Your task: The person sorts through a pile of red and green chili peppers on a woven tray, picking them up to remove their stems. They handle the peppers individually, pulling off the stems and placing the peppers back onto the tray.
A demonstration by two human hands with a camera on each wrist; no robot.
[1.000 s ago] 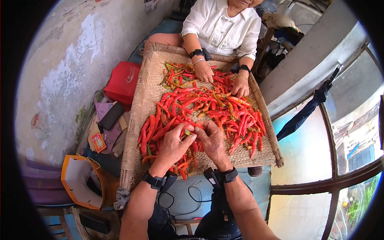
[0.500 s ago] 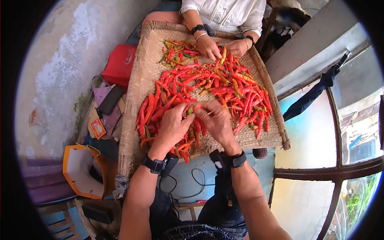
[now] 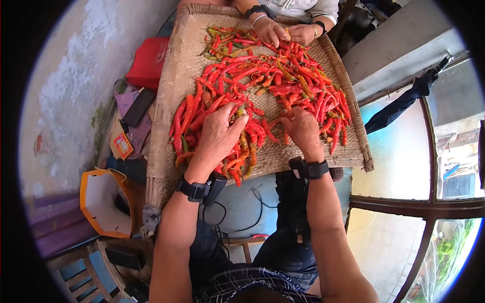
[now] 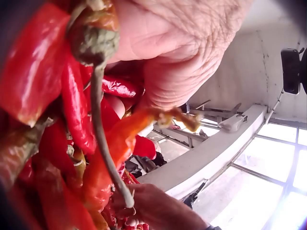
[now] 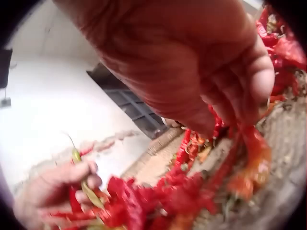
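Head view: plastered wall [image 3: 65,101] left and framed window [image 3: 391,156] right flank a rimmed woven tray [image 3: 169,93]. Woven base borders the left rim. Red peppers [image 3: 318,96] occupy the tray's middle. Left hand [image 3: 218,135] pinches a greenish pepper [image 5: 92,195]. Right hand [image 3: 304,132], fingers curled, meets an orange-red pepper [image 5: 255,160]; grip cannot be determined.

A grey wall [image 3: 70,96] runs along the left, its paint worn to white patches. On the right, a brown window frame [image 3: 434,207] holds large panes; the lower left pane [image 3: 386,237] looks frosted, while greenery [image 3: 448,255] shows through the lower right one. Bright daylight enters there. A pale beam [image 3: 404,55] slopes above. The floor [image 3: 242,208] is light blue; a slatted wooden chair [image 3: 90,273] stands at lower left.
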